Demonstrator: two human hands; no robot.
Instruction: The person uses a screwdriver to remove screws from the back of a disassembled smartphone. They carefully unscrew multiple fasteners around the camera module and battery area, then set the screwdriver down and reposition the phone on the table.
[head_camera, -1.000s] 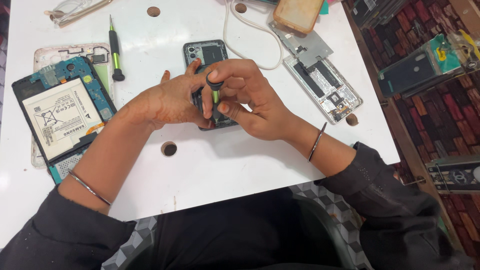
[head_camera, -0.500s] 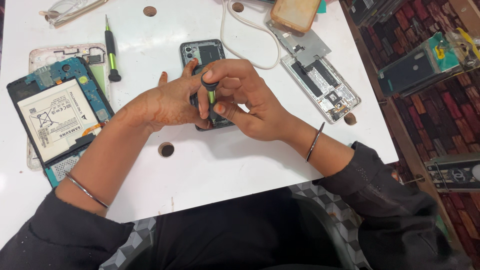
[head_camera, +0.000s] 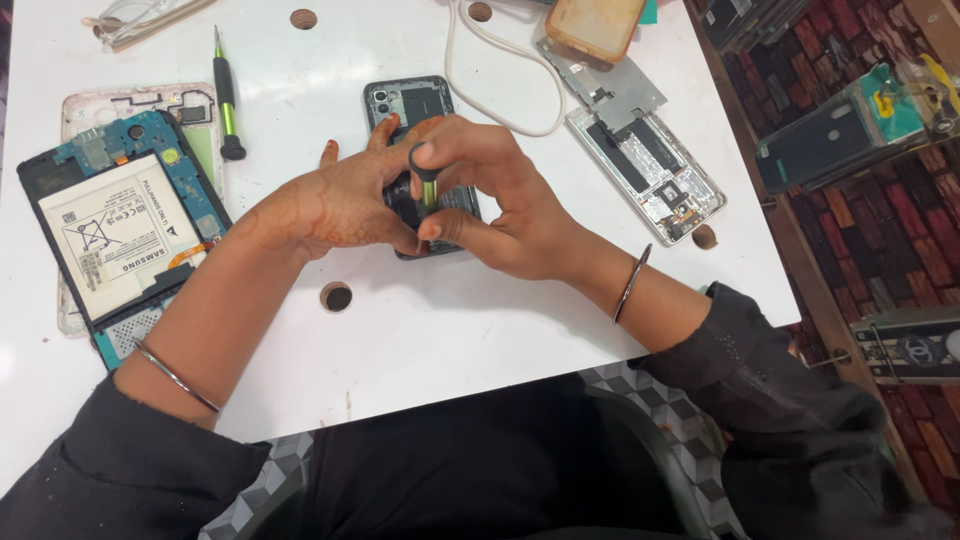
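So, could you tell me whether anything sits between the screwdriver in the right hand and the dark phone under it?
Nothing visible does. The right hand holds the screwdriver upright on the dark phone, while the left hand steadies it; the tip itself is hidden by fingers.

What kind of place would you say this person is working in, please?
Most likely a phone repair bench. The right hand holds a small screwdriver upright on a dark phone that the left hand steadies, and an opened tablet and a stripped phone frame lie on the white table.
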